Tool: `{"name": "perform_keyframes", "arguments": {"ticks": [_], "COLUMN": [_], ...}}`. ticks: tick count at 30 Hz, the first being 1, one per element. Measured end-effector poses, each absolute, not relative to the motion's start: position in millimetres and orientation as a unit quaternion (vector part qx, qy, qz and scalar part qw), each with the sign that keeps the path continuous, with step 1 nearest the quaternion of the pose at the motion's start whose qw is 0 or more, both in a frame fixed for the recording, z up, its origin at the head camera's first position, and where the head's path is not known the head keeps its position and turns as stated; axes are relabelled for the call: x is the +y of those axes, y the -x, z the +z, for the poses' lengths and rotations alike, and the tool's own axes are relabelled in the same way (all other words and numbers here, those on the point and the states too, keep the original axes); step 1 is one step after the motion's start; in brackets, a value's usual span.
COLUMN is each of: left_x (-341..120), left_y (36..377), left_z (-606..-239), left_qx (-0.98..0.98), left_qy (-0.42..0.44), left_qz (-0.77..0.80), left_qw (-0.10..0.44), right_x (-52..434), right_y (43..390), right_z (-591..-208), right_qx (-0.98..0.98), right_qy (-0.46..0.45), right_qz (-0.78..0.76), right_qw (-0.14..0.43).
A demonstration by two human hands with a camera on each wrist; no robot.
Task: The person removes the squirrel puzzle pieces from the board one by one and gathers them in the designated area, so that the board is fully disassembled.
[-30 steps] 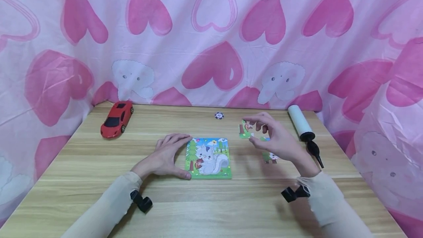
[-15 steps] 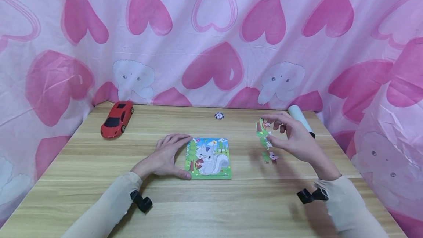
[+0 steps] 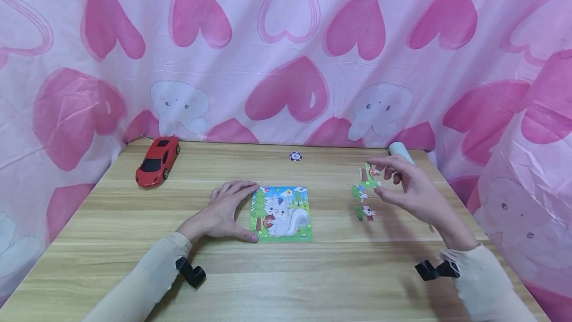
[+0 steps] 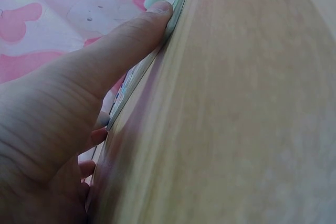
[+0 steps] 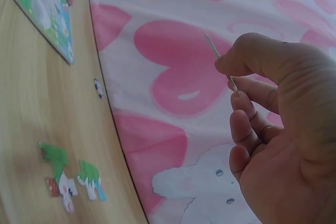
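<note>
Left hand [image 3: 225,212] lies flat on the worktop [image 3: 313,272], fingers straight, thumb pressed against the left edge of the squirrel puzzle board [image 3: 281,213]. Right hand [image 3: 413,190] hovers above the worktop with a puzzle piece [image 3: 368,175] pinched between thumb and forefinger, the other fingers loosely curled. Two loose pieces [image 3: 363,202] sit on the wood just beside it. Further back there's a poker chip [image 3: 295,156], a red toy car [image 3: 158,161] at far left, and a white roller [image 3: 399,149] partly behind the right hand
</note>
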State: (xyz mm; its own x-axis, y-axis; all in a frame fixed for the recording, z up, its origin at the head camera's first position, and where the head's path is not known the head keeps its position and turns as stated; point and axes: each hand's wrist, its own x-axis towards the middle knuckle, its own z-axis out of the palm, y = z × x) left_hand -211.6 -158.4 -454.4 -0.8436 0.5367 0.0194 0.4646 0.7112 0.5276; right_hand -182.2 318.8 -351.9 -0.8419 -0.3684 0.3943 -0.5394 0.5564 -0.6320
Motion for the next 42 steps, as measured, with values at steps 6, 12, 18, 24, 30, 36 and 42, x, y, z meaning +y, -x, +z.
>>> {"name": "perform_keyframes", "arguments": {"ticks": [6, 12, 18, 24, 30, 36, 42], "left_x": [-158.7, -157.9, -157.6, -158.0, -158.2, -158.2, -158.4], "left_y": [211.3, 211.0, 211.1, 211.3, 211.9, 212.3, 212.3], "left_z": [-454.4, -453.9, -452.7, -453.1, -454.4, -454.4, -454.5], "left_qx": [0.924, 0.924, 0.924, 0.924, 0.924, 0.924, 0.925], "left_qy": [-0.27, -0.268, -0.267, -0.267, -0.269, -0.269, -0.27], "left_qz": [0.264, 0.265, 0.265, 0.264, 0.262, 0.262, 0.26], "left_qw": [0.067, 0.068, 0.069, 0.068, 0.065, 0.065, 0.066], "right_x": [326.0, 335.0, 340.8, 344.3, 350.4, 356.2, 359.3], "right_y": [176.6, 169.6, 161.4, 154.1, 147.0, 140.9, 137.7], "right_z": [-358.9, -371.3, -388.6, -404.2, -413.9, -426.2, -439.2], "right_qx": [-0.888, -0.893, -0.885, -0.884, -0.886, -0.884, -0.869], "right_qy": [-0.255, -0.259, -0.281, -0.287, -0.284, -0.273, -0.284], "right_qz": [0.368, 0.356, 0.364, 0.365, 0.365, 0.378, 0.404], "right_qw": [0.099, 0.091, 0.076, 0.043, 0.024, -0.009, -0.031]}}
